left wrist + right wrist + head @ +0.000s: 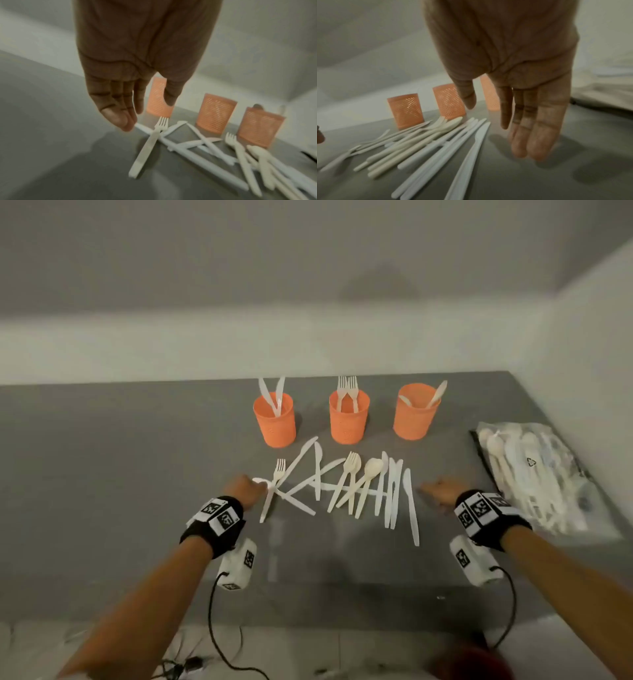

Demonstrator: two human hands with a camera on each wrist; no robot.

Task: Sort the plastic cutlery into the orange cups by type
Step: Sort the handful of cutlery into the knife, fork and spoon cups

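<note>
Three orange cups stand in a row on the grey table: the left cup (274, 421) holds knives, the middle cup (349, 417) forks, the right cup (415, 414) spoons. In front of them lies a loose spread of white cutlery (346, 487) with forks, knives and spoons crossing. My left hand (245, 491) hovers at the spread's left end, fingers straight, fingertips (125, 121) at the tip of a knife (144, 129) under a fork (149, 146). My right hand (440, 491) is open just right of the outermost knife (411, 505), fingers (534, 135) extended and holding nothing.
A clear plastic bag (534, 477) with more cutlery lies at the table's right side, near the wall. Cables hang from both wrist cameras over the table's front edge (308, 625). Bare grey tabletop stretches to the left of the cups.
</note>
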